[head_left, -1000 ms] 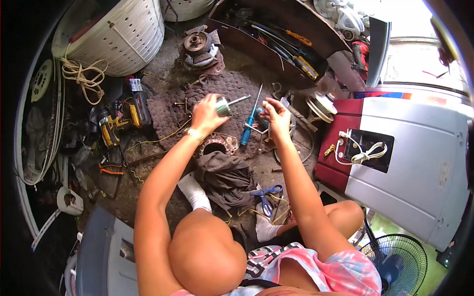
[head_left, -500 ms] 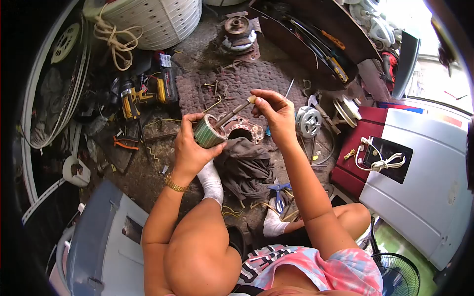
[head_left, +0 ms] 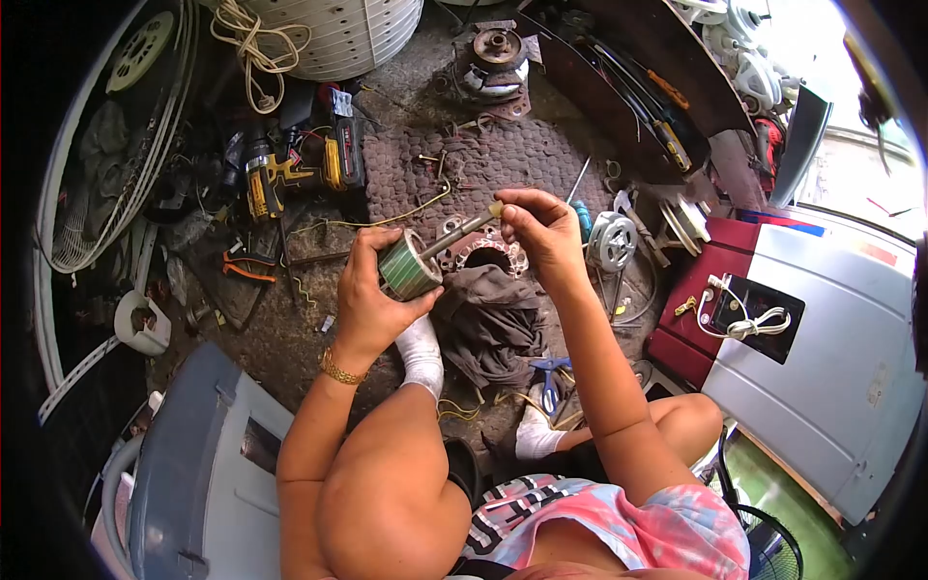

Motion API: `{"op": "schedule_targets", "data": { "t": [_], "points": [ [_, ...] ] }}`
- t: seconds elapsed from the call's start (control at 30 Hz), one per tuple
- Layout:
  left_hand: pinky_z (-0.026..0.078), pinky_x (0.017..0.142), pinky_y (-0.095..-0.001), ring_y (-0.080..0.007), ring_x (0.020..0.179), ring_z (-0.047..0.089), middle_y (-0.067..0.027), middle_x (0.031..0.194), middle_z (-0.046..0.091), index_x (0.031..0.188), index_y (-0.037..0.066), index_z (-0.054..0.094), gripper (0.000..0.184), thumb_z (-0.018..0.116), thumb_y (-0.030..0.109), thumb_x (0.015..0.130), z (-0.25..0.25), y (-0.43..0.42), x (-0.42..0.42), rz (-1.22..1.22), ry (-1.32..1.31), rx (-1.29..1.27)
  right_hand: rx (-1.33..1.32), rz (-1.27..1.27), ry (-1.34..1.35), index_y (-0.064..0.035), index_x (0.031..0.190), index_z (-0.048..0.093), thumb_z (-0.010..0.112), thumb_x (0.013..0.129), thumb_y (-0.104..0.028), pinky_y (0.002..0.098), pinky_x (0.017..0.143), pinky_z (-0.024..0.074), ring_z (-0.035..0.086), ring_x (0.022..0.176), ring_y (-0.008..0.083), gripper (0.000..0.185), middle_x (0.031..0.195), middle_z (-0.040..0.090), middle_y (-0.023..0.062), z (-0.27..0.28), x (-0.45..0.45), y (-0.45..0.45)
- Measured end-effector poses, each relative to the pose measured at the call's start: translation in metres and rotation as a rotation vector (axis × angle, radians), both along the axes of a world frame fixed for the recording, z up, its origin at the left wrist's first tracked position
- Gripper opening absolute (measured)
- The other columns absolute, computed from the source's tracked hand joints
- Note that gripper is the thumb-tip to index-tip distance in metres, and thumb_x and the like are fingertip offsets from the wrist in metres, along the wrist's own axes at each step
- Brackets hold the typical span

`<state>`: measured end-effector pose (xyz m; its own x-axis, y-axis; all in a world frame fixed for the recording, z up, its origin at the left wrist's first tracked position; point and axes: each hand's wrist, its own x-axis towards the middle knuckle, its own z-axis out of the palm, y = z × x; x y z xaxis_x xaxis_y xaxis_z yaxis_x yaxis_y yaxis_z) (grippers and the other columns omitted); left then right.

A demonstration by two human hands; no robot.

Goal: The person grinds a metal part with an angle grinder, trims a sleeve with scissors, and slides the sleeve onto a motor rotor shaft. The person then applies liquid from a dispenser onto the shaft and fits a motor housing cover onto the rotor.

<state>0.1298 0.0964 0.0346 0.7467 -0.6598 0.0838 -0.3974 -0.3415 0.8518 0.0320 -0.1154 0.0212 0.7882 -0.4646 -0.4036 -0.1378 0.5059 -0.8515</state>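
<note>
My left hand (head_left: 360, 300) is wrapped round a motor rotor (head_left: 412, 273) with a green, striped cylindrical body. Its metal shaft (head_left: 464, 233) points up and to the right. At the shaft's far tip, my right hand (head_left: 543, 232) pinches a small yellowish piece (head_left: 496, 208); its exact kind is too small to tell. Just beyond the shaft lies a reddish metal motor housing plate (head_left: 514, 259) with a round opening. A dark rag (head_left: 491, 324) is heaped below it, near my left foot. Blue-handled scissors (head_left: 550, 379) rest by my right foot.
A yellow drill (head_left: 266, 182), a battery (head_left: 343, 159) and orange-handled pliers (head_left: 247, 268) lie on the left. A motor part (head_left: 496, 58) stands beyond the woven mat (head_left: 406, 159). Pulleys (head_left: 612, 242) and a red-and-grey appliance cabinet (head_left: 831, 338) are on the right.
The view has shifted slightly. My right hand has come a little lower and the shaft tilts less steeply. Both hands keep their hold.
</note>
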Motion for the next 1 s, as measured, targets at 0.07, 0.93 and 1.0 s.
{"op": "schedule_targets", "data": {
  "t": [0.07,0.93,1.0],
  "points": [
    [0.048,0.084,-0.0392,-0.0338,0.099,0.058,-0.0160,0.107,0.055,0.110,0.002,0.047,0.069,0.086,0.013,0.054,-0.001,0.002,0.000,0.006,0.006,-0.013,0.126,0.014,0.009,0.0039,0.104,0.064,0.066,0.083,-0.002,0.0219,0.062,0.0485,0.059,0.067,0.0095,0.022,0.087,0.067,0.0078,-0.003,0.001,0.005],
    [0.041,0.086,-0.0278,-0.0142,0.095,0.052,-0.0061,0.099,0.054,0.107,0.002,0.046,0.069,0.080,0.036,0.057,0.016,0.019,0.011,-0.239,0.790,-0.163,-0.649,0.866,-0.434,-0.0037,0.088,0.058,0.069,0.063,-0.007,0.0357,0.068,0.0466,0.059,0.078,0.0268,0.027,0.080,0.057,0.0090,0.036,0.010,-0.003],
    [0.041,0.084,-0.0275,-0.0140,0.093,0.052,-0.0056,0.097,0.053,0.106,0.002,0.046,0.070,0.079,0.041,0.058,0.011,0.020,0.008,-0.250,0.827,-0.160,-0.719,0.830,-0.482,-0.0028,0.088,0.058,0.068,0.063,-0.006,0.0372,0.068,0.0466,0.060,0.079,0.0285,0.027,0.080,0.057,0.0100,0.036,0.005,0.001]
  ]
}}
